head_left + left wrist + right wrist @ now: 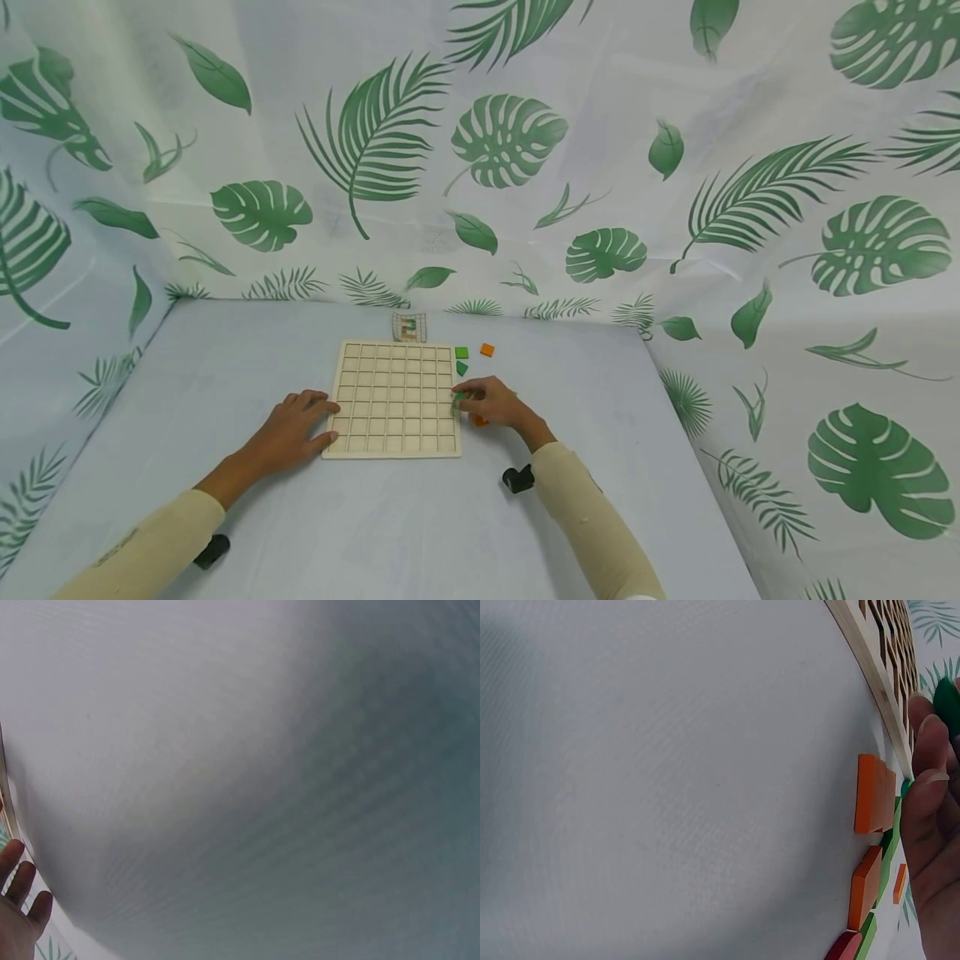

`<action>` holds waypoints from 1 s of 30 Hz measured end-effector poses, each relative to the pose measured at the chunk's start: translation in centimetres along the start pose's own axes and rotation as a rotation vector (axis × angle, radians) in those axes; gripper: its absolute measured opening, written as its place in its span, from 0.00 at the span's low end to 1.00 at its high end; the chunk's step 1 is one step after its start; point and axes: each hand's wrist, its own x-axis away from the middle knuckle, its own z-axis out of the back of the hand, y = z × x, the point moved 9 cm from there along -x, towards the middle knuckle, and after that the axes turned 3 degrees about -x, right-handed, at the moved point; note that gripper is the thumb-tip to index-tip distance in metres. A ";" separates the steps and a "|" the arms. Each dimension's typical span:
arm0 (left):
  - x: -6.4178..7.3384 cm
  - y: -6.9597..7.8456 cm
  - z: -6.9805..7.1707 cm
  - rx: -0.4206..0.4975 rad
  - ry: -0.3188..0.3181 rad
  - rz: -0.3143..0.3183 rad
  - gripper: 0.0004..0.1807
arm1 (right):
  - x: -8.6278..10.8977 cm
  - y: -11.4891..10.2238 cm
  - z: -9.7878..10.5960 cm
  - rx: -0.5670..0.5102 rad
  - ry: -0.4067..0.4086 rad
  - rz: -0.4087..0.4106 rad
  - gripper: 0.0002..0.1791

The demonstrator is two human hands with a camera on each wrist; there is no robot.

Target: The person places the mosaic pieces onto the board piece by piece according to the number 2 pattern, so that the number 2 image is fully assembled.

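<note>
A pale wooden board with a grid of square recesses (396, 400) lies on the table. My left hand (296, 432) rests at its left edge with fingers spread and relaxed; the left wrist view catches only some fingertips (21, 879). Over by the board's right edge, my right hand (495, 402) pinches a small green piece (458, 399), also visible as a dark green shape (948, 705) in the right wrist view. An orange tile (480, 421) lies partly hidden under that hand. The held piece's full outline is covered by fingers.
Right of the board lie a light green square tile (461, 352), a darker green piece (462, 367) and an orange tile (487, 350). A small patterned card (409, 327) sits behind the board. The right wrist view adds a red piece (845, 946). Leaf-printed cloth (510, 142) surrounds the table.
</note>
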 end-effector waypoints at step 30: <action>0.0 0.2 0.3 -0.005 -0.008 0.001 0.24 | -0.7 -1.1 -1.1 0.021 -0.031 0.124 0.11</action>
